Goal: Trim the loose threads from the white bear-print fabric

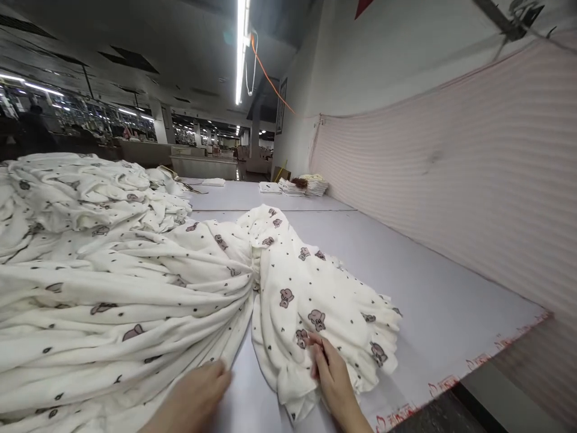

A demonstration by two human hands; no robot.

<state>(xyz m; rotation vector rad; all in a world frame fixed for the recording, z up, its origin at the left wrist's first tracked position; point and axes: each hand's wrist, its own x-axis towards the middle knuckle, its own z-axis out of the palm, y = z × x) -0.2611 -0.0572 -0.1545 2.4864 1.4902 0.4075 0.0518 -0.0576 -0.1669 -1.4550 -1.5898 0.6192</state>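
Note:
White plush fabric point(135, 270) printed with small brown bears and dark specks is spread over the left half of the table. Its folds draw together at a gathered point near the middle. From there a narrower piece of the same fabric point(333, 276) fans out to the right, its lower edge ruffled. My right hand point(333, 376) is at the near edge of this piece, thumb and fingers pinched together on the cloth. My left hand point(193, 394), smeared by motion, is curled beside the bunched folds at the left; its fingers are mostly hidden.
A pale table point(428, 294) carries the fabric, with red markings along its near right edge. A big rumpled heap point(85, 192) of the same fabric rises at the far left. Stacked white cloths point(297, 187) lie at the back. A pink striped sheet point(451, 162) hangs along the right wall.

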